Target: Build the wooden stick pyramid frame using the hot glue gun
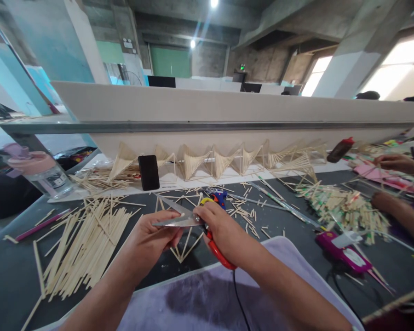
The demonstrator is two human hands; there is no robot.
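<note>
My right hand [224, 227] is wrapped round the red handle of a pair of scissors [182, 221], its blades spread apart and pointing left. Pinched in my left hand [155, 234] is a thin wooden stick [182, 214]; only its pale tip shows between the blades, and the fingers hide the rest. Below both hands, a frame of joined sticks [181, 257] lies on the dark table, partly covered by them. Just beyond my right hand is a blue and yellow glue gun [219, 198].
Loose sticks [86, 248] are heaped at left, near a bottle [41, 172]. Behind stand a phone [148, 173] and twisted stick models [224, 162]. At right are a stick bundle [345, 204], a magenta power strip [345, 253] and a co-worker's hands [389, 202]. A lilac cloth [186, 299] covers the near edge.
</note>
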